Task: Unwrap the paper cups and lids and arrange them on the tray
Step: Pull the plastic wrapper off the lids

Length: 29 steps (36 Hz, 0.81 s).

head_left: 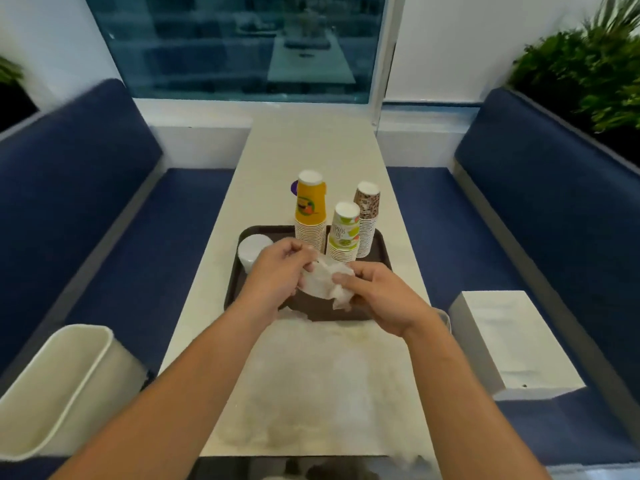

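- Both hands are on it: left hand (277, 271) curls round the wrapped lids (320, 284), right hand (377, 296) pinches the loose wrapper end (341, 299).
- Bundle lies left-to-right between them, centre frame, above the tray (231, 285) and its near half.
- Cup stacks (310, 216) stand just beyond.

Paper cups (310, 216), crinkly wrap (327, 282)
The cups are printed paper. The wrap is thin, clear and crinkly. The tray (311, 310) looks like smooth dark plastic, the seats (485, 237) blue cloth.
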{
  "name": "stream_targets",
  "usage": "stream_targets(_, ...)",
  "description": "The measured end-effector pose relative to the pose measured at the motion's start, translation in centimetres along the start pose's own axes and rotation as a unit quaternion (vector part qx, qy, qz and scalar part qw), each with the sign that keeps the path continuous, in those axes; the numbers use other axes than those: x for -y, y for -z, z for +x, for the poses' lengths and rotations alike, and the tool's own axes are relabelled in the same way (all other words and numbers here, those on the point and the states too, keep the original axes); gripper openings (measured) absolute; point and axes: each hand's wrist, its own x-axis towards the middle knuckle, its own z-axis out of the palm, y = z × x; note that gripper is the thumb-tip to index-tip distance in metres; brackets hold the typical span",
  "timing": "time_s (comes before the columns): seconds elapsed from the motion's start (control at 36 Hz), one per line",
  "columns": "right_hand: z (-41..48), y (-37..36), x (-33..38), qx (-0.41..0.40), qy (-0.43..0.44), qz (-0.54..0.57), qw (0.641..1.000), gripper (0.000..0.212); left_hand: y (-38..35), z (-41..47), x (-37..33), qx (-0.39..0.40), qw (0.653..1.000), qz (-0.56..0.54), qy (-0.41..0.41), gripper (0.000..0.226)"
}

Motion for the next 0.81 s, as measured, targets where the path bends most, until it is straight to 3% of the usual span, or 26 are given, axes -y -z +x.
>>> stream_targets(0.11,0.4,-1.8,0.1,0.034,0.02,0.015,0.999,0.024,2.1,0.5,0.3,-0.048,0.989,0.112,-0.081,0.011)
stream_targets(0.25,1.0,-3.2,0.6,0.054,0.025,0.009,0.998,0.024,3.2,0.5,0.3,-0.133,0.943,0.251,-0.174,0.006)
stream_targets(0.33,1.6,-3.4,1.0,0.077,0.024,0.056,0.995,0.03,3.4,0.6,0.2,-0.154,0.937,0.248,-0.19,0.006)
stream_targets(0.39,2.0,-3.3,1.2,0.097,0.021,0.096,0.99,0.049,3.4,0.7,0.0,-0.155,0.944,0.224,-0.184,0.006)
stream_targets(0.53,2.1,-2.1,1.2,0.103,0.066,0.076,0.99,0.031,3.4,-0.1,-0.8,-0.104,0.966,0.154,-0.181,0.015)
stream_targets(0.64,1.9,-1.0,1.4,0.105,0.083,0.06,0.989,0.027,2.8,-1.2,-1.3,0.027,0.969,0.132,-0.206,0.043)
stream_targets(0.72,1.7,-0.5,1.6,0.098,0.086,0.05,0.99,0.028,2.4,-0.7,-1.1,0.049,0.973,0.145,-0.173,0.026)
stream_targets(0.81,1.7,0.5,1.5,0.098,0.076,0.042,0.991,0.028,2.1,-0.3,-0.9,0.085,0.985,0.083,-0.127,0.018)
